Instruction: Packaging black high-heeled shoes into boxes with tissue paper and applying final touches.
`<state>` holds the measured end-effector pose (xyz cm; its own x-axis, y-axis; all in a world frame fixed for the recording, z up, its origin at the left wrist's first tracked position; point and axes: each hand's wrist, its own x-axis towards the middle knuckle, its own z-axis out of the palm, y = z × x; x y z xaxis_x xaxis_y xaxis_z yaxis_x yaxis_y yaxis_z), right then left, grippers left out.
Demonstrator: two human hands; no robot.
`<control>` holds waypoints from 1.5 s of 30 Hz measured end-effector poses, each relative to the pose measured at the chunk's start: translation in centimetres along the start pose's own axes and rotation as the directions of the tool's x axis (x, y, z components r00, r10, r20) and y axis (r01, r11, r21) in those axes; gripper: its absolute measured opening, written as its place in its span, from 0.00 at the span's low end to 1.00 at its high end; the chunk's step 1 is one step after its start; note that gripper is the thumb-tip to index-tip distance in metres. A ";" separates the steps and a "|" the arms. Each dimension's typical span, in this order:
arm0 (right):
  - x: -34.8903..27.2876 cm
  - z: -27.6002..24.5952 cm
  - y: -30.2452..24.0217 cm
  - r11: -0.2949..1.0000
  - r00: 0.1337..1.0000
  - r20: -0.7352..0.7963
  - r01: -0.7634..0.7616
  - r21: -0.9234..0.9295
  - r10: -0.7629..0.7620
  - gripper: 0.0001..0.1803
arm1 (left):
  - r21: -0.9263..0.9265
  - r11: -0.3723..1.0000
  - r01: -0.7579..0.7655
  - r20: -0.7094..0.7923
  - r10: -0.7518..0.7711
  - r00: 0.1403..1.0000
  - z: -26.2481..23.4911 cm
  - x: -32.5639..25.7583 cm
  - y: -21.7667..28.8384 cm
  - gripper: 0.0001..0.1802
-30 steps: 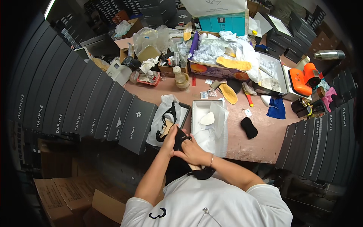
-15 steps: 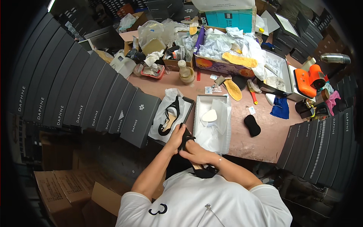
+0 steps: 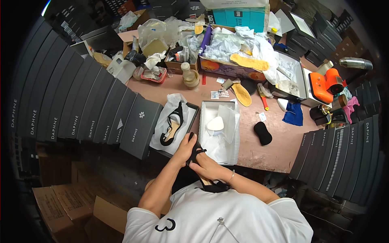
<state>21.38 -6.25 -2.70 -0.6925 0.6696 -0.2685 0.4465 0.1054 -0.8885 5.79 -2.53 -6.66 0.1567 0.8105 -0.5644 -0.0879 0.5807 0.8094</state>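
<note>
Against my body I hold a black strappy sandal (image 3: 195, 146), its toe pointing away and its heel end near my shirt. My left hand (image 3: 184, 151) is closed along the side of its front part. The right hand (image 3: 208, 166) grips it near the straps, with its fingertips partly hidden by the shoe. Just beyond them, a matching black sandal (image 3: 178, 117) lies on white tissue paper (image 3: 159, 138) in an open grey shoe box (image 3: 194, 114). Beside that box sits a white-lined box tray (image 3: 234, 150), holding tissue and a white rounded piece (image 3: 215, 124).
Grey shoe boxes (image 3: 87, 101) stand in a row at left, and more shoe boxes (image 3: 336, 158) at right. On the table lie a black pad (image 3: 262, 133), a yellow insole (image 3: 242, 95), a blue cloth (image 3: 293, 114) and a bottle (image 3: 189, 75). A patterned carton (image 3: 221, 69) holds crumpled paper.
The view has shifted slightly, so the table things appear further left. Both hands keep their hold on the sandal, with only a small shift of the right hand.
</note>
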 end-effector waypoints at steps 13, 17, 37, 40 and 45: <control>3.5 -7.3 10.7 0.493 0.797 -0.443 -0.215 -0.843 -0.410 0.15 | -0.707 0.673 0.215 0.176 -0.127 0.976 2.3 -4.6 -3.7 0.21; 5.2 -9.1 12.7 0.723 0.837 -0.497 -0.196 -0.663 -0.228 0.13 | -0.748 0.648 0.140 0.109 -0.087 0.990 1.1 -2.4 -2.8 0.30; 6.2 -7.4 15.4 0.553 0.917 -0.274 -0.072 -0.830 -0.291 0.21 | -0.541 0.777 0.322 0.098 -0.323 0.941 0.4 -2.6 -3.2 0.22; 6.7 -7.8 16.2 0.599 0.868 -0.345 -0.070 -0.798 -0.358 0.19 | -0.505 0.819 0.272 0.131 -0.239 0.962 0.6 -3.3 -1.3 0.20; 2.2 -8.6 8.6 0.995 0.796 -0.603 -0.022 -0.096 -0.041 0.12 | -0.481 0.847 0.226 0.031 -0.241 0.970 -0.3 -2.7 -3.7 0.20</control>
<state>28.54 2.48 -7.71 -0.2278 0.9726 0.0468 0.5140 0.1609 -0.8425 5.40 -6.84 -8.14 0.2041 0.6439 -0.7374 -0.5120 0.7123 0.4802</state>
